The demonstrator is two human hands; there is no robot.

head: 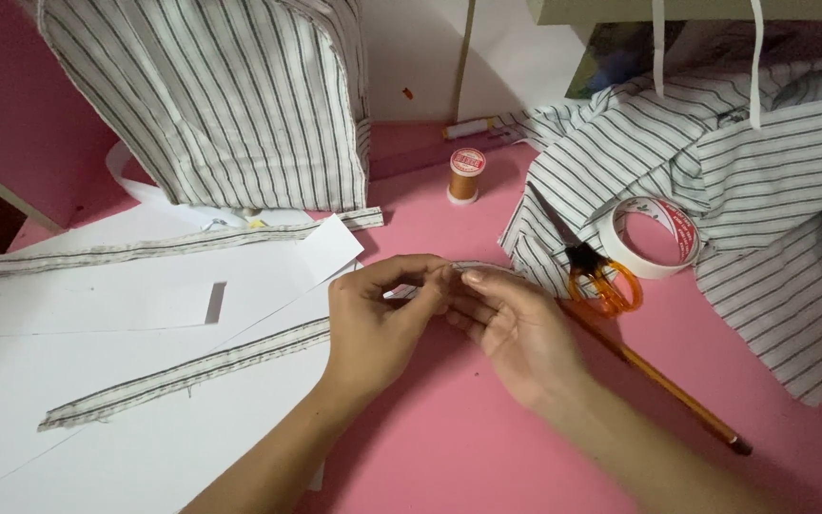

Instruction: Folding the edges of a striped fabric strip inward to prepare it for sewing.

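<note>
Far left, a narrow folded strip of grey-striped white fabric (145, 249) lies flat across the white paper sheets (97, 305), probably parked out of the way. Behind it a bag-like piece of the same striped cloth (230, 95) stands upright against the wall.

The strip being handled is a second long striped fabric band (183, 373), running from near left up to the middle of the pink desk (449, 438). Its right end is pinched between the thumb and fingers of the left hand (378, 324), closed tight on it. The right hand (516, 328) meets it fingertip to fingertip and seems to grip the same end, so the two can fold or roll the edge; the exact hold is hidden.

Further right: an orange thread spool (465, 175), orange-handled scissors (590, 266), a white tape roll (655, 237) and a pencil (658, 381), all within reach beside a heap of striped cloth (763, 209).
</note>
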